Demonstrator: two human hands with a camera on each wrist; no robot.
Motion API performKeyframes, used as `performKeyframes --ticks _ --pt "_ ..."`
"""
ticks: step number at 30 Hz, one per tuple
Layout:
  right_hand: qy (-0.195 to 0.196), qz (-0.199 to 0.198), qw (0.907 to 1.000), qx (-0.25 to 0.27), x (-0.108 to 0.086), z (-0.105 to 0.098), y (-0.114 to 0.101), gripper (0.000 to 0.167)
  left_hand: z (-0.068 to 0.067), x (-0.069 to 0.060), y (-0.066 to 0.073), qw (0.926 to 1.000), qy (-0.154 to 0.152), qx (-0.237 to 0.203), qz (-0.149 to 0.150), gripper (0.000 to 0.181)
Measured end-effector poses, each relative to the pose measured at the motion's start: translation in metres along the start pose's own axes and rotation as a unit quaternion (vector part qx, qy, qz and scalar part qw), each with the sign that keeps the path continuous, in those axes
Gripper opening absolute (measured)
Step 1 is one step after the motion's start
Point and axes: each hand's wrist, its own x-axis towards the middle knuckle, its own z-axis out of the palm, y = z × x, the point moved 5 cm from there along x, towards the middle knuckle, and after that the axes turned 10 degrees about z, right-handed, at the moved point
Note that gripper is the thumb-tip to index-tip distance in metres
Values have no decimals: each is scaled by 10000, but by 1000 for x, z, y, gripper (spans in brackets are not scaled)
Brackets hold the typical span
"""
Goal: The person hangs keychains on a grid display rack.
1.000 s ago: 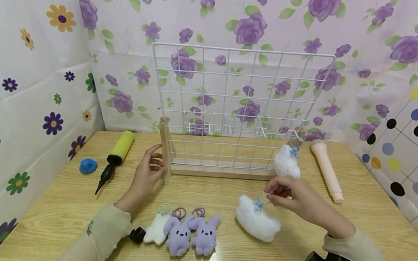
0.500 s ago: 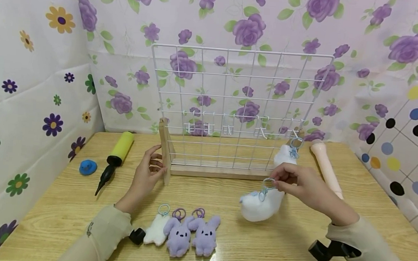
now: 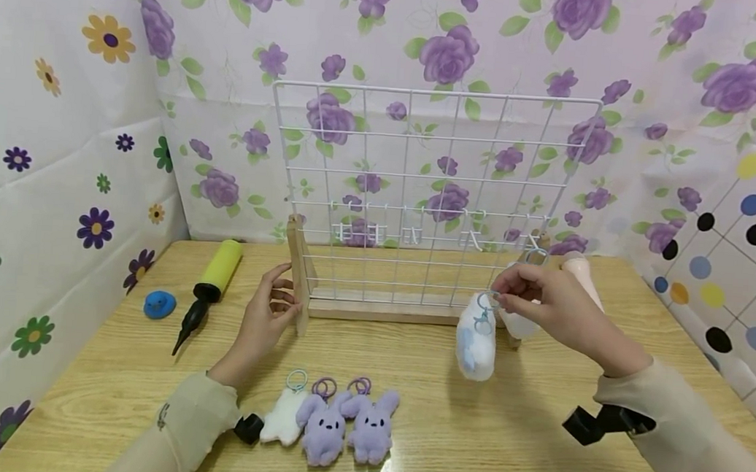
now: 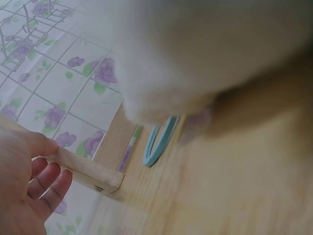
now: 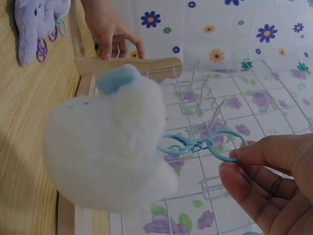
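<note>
My right hand (image 3: pixel 532 294) pinches the light blue ring (image 5: pixel 229 145) of a white plush keychain (image 5: pixel 105 147) between thumb and fingertips. The plush, with pale blue patches, dangles above the table before the right part of the white wire grid rack (image 3: pixel 403 176). My left hand (image 3: pixel 270 316) holds the rack's left wooden upright (image 3: pixel 301 278), thumb on one side and fingers round the other. Another white plush (image 3: pixel 518 322) hangs from a rack hook at the right, largely hidden behind my right hand. Several white hooks (image 3: pixel 412 235) sit along the grid.
A white plush (image 3: pixel 283 416) and two lilac rabbit plush keychains (image 3: pixel 372 429) lie at the table's front. Left of the rack are a yellow and black hand pump (image 3: pixel 213 276) and a blue rubber duck (image 3: pixel 159 304). A pale pink stick-shaped item (image 3: pixel 582 276) lies at right.
My right hand has lifted the plush off the table and moved up toward the rack, and the plush has turned upright on its ring. The left hand stays on the upright.
</note>
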Motion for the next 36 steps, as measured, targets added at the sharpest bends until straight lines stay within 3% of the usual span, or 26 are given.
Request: performKeyframes --ticks 8,19,23,30,36 --pt "293 -32 9995 76 13 -9 -6 9 -4 0 31 10000 -59 9 -58 65" --pt "298 235 9993 17 27 -16 -7 12 -5 -1 41 10000 -33 7 1 64" --pt "292 277 9992 -14 32 -18 -8 13 -4 0 35 10000 -29 23 -36 64" --pt "352 379 9985 -156 40 -18 -7 12 0 1 3 10000 15 60 35 68" --pt "333 478 9983 -102 46 -16 -4 12 0 0 1 10000 29 23 79 68"
